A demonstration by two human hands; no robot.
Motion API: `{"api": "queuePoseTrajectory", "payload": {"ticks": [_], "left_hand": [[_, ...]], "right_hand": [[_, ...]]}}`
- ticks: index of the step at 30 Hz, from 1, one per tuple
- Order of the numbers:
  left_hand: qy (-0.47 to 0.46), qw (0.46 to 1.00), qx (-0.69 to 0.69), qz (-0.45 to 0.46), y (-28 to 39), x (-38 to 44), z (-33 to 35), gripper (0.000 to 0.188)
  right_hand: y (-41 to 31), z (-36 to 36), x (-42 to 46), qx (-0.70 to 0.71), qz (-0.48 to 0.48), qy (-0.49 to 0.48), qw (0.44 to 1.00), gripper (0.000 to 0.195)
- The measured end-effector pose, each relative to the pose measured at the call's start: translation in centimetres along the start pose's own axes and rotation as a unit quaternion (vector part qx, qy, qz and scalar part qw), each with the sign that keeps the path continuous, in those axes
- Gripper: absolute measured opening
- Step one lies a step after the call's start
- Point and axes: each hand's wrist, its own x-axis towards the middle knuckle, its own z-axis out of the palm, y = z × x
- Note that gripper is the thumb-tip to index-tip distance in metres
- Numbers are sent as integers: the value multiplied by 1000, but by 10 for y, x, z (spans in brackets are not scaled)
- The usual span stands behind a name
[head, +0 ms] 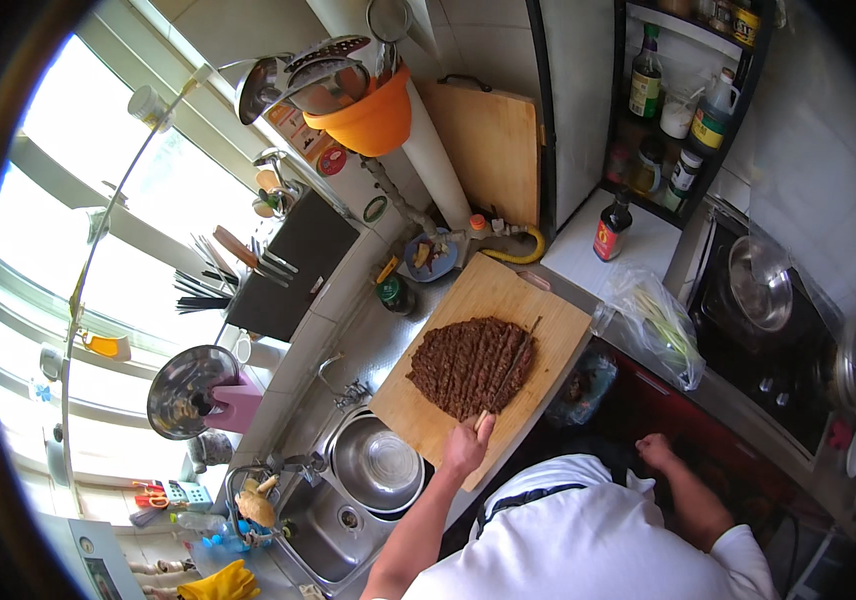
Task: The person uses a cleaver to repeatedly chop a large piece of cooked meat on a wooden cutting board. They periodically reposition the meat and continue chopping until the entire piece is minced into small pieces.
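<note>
My left hand is closed around the pale handle of what looks like a kitchen knife, at the near edge of the minced meat. Its blade seems to stand edge-on in the meat, so its shape is hard to make out. The dark red minced meat lies in a flat mound scored with parallel grooves. Under it is a thick wooden cutting board on the counter beside the sink. My right hand hangs at my right side, fingers curled, with nothing visible in it.
Left of the board, a steel basin sits in the sink. A dark-capped jar and blue plate stand behind. To the right are a sauce bottle, a plastic bag of green stalks and a stove.
</note>
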Motion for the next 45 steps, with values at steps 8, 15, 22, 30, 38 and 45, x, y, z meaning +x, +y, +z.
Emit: {"api": "queuePoseTrajectory", "payload": {"ticks": [8, 15, 22, 30, 38, 45], "left_hand": [[-12, 998, 58, 5, -16, 3, 5, 72], [21, 997, 76, 13, -17, -3, 7, 70], [34, 999, 27, -19, -7, 1, -2, 70], [74, 997, -30, 4, -41, 16, 4, 68], [120, 991, -58, 10, -42, 20, -2, 59], [130, 988, -77, -23, -49, 42, -4, 59]], "right_hand": [[3, -2, 0, 4, 6, -12, 1000, 30], [-4, -4, -5, -5, 16, -17, 1000, 31], [-2, 1, -4, -25, 2, -20, 999, 31], [11, 6, 3, -28, -17, -15, 999, 31], [6, 7, 7, -12, 6, -20, 1000, 30], [-17, 2, 6, -27, -5, -20, 999, 30]]}}
